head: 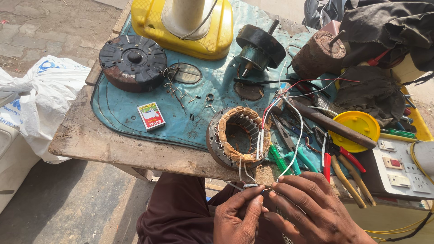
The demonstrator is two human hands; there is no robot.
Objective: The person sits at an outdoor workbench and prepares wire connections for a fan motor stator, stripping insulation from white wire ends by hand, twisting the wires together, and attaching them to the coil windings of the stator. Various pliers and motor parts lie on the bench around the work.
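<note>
Right now my left hand (237, 219) and right hand (307, 203) meet at the bench's near edge, fingertips pinched together on 2 thin white lead wires (246, 174). These run up to the round stator (238, 137), its copper winding bound in pale thread, sitting on the worn teal mat (122, 108) beside green-handled pliers (280, 160).

**Clutter on the repair bench**

A worn wooden bench (90, 140) carried a teal rubber mat (122, 108). On it sat a yellow plastic fan base (153, 22), a round black motor cover (133, 61), a small matchbox (151, 115) and a rusty brown motor (318, 56). A yellow plastic disc (359, 124) lay near red-handled pliers (350, 158). A white plastic bag (45, 99) slumped beside the bench.
</note>
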